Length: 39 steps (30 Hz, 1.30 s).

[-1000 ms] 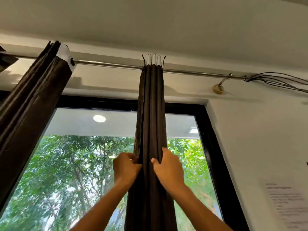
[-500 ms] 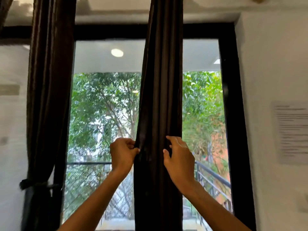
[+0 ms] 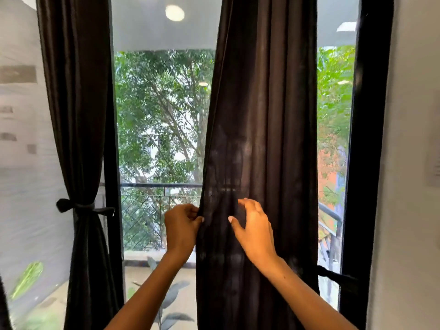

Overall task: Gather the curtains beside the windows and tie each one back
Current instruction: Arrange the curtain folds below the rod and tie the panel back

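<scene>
Both hands have slid lower: left hand (image 3: 182,226) pinches the loose curtain's (image 3: 262,115) edge, right hand (image 3: 253,226) grip apart

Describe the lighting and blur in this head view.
Head view: strong backlight through the window leaves both curtains nearly black; a round light reflection glares on the glass; the left wall is motion-smeared; the wall paper is unreadable.
</scene>
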Tool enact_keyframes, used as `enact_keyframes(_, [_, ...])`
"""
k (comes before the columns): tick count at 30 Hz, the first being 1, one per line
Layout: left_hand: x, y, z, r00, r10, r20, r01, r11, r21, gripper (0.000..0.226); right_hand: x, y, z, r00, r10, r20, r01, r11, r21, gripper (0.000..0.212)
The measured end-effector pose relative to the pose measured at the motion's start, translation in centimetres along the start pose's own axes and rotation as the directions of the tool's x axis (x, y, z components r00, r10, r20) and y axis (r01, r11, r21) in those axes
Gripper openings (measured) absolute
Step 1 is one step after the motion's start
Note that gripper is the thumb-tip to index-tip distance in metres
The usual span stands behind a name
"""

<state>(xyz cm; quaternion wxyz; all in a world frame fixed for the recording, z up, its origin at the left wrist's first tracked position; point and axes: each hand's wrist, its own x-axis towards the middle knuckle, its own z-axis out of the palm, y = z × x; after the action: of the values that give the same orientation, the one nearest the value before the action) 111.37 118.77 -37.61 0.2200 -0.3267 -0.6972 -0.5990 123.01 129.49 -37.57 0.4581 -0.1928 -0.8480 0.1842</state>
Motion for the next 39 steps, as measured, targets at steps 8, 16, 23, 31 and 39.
enact_keyframes(8, [-1.6,-4.9,0.7,0.995,-0.005,0.098,0.009,0.999,-0.032,0.020,-2.3,1.3,6.2,0.917,0.398,0.000,-0.393,0.904,0.167,0.113])
enact_keyframes(16, [-1.2,-5.8,0.6,0.987,-0.026,0.159,0.053,0.985,-0.165,0.036,-1.4,3.0,9.4,0.879,0.477,0.023,-0.410,0.729,0.549,0.105])
enact_keyframes(23, [-2.1,-6.0,1.5,0.996,0.092,0.011,-0.092,0.994,-0.062,0.022,-3.1,2.5,11.1,0.874,0.221,-0.433,-0.135,0.966,0.220,0.025])
enact_keyframes(31, [-3.8,-6.0,1.9,0.983,0.182,-0.014,-0.181,0.967,-0.179,0.019,-6.3,1.4,12.6,0.895,-0.022,-0.446,-0.034,0.993,-0.116,0.026])
enact_keyframes(39, [-4.5,-6.0,1.2,0.962,0.270,0.043,-0.253,0.939,-0.232,0.019,-6.9,0.1,13.0,0.979,-0.053,-0.199,0.011,0.979,-0.203,0.025])
